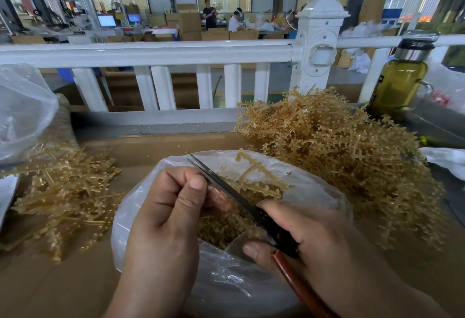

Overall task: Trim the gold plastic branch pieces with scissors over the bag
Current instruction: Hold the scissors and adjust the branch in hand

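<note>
My left hand (pixel 171 207) pinches a gold plastic branch piece (pixel 254 174) between thumb and fingers, holding it over the open clear plastic bag (pixel 314 192). My right hand (pixel 314 237) grips the scissors (pixel 234 192) by their reddish-brown handles; the dark blades point up-left and lie against the branch stem beside my left thumb. Small gold cuttings fill the bottom of the bag. A large heap of gold branch pieces (pixel 339 151) lies to the right, and a flatter pile (pixel 63 192) lies to the left.
All this sits on a brown cardboard surface (pixel 50 287). A white railing (pixel 151 53) runs across behind it. A glass bottle with olive-green liquid (pixel 400 78) stands at the right. Another clear bag (pixel 22 111) is at the left. Two people work in the far background.
</note>
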A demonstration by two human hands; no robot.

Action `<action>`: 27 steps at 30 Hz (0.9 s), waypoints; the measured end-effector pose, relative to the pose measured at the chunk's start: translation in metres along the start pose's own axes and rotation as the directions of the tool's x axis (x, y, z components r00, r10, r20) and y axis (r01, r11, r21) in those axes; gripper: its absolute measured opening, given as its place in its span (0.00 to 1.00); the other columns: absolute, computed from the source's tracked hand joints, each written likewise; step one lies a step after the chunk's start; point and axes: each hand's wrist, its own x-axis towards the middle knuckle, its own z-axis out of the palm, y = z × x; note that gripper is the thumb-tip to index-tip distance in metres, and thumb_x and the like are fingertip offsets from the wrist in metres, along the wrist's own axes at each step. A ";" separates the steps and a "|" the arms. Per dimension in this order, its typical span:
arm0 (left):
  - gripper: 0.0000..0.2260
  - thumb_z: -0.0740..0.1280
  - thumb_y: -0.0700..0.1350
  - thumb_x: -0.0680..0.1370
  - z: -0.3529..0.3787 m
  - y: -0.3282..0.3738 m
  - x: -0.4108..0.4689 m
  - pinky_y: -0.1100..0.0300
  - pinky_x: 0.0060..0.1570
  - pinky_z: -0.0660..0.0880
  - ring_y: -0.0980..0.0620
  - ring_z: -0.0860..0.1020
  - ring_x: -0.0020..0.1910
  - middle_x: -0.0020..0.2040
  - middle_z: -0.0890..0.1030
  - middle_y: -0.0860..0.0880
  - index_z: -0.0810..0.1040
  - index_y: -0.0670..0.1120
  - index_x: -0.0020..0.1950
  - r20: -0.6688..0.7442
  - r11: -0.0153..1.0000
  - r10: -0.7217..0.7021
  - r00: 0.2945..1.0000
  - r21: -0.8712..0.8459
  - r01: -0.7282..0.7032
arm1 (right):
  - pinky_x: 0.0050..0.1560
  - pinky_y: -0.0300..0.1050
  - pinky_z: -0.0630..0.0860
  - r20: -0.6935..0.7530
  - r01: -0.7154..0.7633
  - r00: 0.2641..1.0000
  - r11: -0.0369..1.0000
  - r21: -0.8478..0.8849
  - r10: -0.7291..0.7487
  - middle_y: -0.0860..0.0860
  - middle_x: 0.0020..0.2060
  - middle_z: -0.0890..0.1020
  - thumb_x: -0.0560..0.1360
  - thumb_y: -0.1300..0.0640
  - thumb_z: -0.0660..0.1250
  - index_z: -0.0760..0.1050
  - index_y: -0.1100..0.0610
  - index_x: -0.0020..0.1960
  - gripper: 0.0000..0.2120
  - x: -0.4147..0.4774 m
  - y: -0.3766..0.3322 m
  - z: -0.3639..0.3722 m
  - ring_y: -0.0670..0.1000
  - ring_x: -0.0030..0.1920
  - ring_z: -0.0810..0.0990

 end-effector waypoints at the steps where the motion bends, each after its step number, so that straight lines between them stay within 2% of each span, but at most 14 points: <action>1: 0.09 0.68 0.56 0.75 -0.001 0.000 0.000 0.49 0.46 0.76 0.45 0.82 0.40 0.39 0.83 0.43 0.79 0.51 0.43 0.001 1.000 0.001 1.000 0.003 -0.001 | 0.39 0.30 0.73 -0.007 0.007 1.000 1.000 -0.003 -0.007 0.37 0.38 0.77 0.71 0.24 0.54 0.70 0.38 0.59 0.26 0.000 0.000 0.000 0.37 0.42 0.78; 7: 0.09 0.68 0.57 0.75 -0.002 -0.001 -0.001 0.50 0.46 0.76 0.45 0.82 0.40 0.39 0.83 0.44 0.79 0.52 0.42 0.006 1.000 -0.015 1.000 0.014 0.015 | 0.37 0.30 0.71 -0.022 0.019 1.000 0.999 -0.028 -0.020 0.38 0.34 0.76 0.73 0.28 0.56 0.72 0.43 0.55 0.23 0.001 0.000 -0.001 0.39 0.40 0.78; 11: 0.10 0.68 0.57 0.74 -0.001 -0.002 -0.001 0.55 0.43 0.78 0.45 0.82 0.40 0.38 0.82 0.44 0.78 0.51 0.41 0.011 0.999 -0.042 0.999 -0.014 0.042 | 0.36 0.32 0.72 -0.015 0.012 1.000 1.000 -0.014 -0.012 0.39 0.35 0.77 0.72 0.28 0.56 0.74 0.44 0.54 0.24 0.001 0.001 -0.001 0.39 0.40 0.78; 17: 0.11 0.68 0.57 0.73 0.002 0.001 -0.001 0.46 0.45 0.77 0.42 0.82 0.39 0.38 0.82 0.42 0.79 0.50 0.41 -0.019 0.999 -0.046 0.999 0.007 0.046 | 0.34 0.35 0.71 0.000 0.036 0.999 0.999 0.006 -0.036 0.43 0.34 0.78 0.73 0.28 0.56 0.75 0.47 0.52 0.25 0.000 0.003 -0.001 0.42 0.38 0.79; 21: 0.09 0.69 0.55 0.74 0.001 0.003 0.001 0.45 0.46 0.76 0.44 0.81 0.38 0.37 0.82 0.43 0.80 0.51 0.39 -0.035 0.998 -0.070 0.997 -0.002 0.070 | 0.35 0.30 0.71 -0.028 0.046 0.999 0.994 0.100 -0.043 0.39 0.38 0.79 0.73 0.29 0.60 0.75 0.45 0.53 0.22 0.000 0.006 0.003 0.38 0.38 0.79; 24: 0.10 0.66 0.50 0.76 0.001 0.005 0.006 0.53 0.39 0.79 0.47 0.81 0.37 0.36 0.82 0.45 0.81 0.52 0.36 -0.066 0.992 -0.112 0.991 -0.071 0.107 | 0.38 0.33 0.75 -0.019 0.033 0.999 0.982 0.185 -0.030 0.40 0.39 0.81 0.73 0.29 0.62 0.76 0.45 0.54 0.22 0.000 0.008 0.004 0.38 0.38 0.81; 27: 0.11 0.68 0.48 0.76 -0.002 0.007 0.011 0.58 0.31 0.79 0.48 0.82 0.35 0.36 0.83 0.44 0.82 0.53 0.34 -0.087 0.980 -0.142 0.986 -0.155 0.127 | 0.32 0.27 0.71 -0.161 0.063 0.987 0.954 0.294 -0.016 0.41 0.35 0.80 0.74 0.31 0.65 0.77 0.40 0.57 0.18 -0.002 0.009 0.004 0.40 0.32 0.80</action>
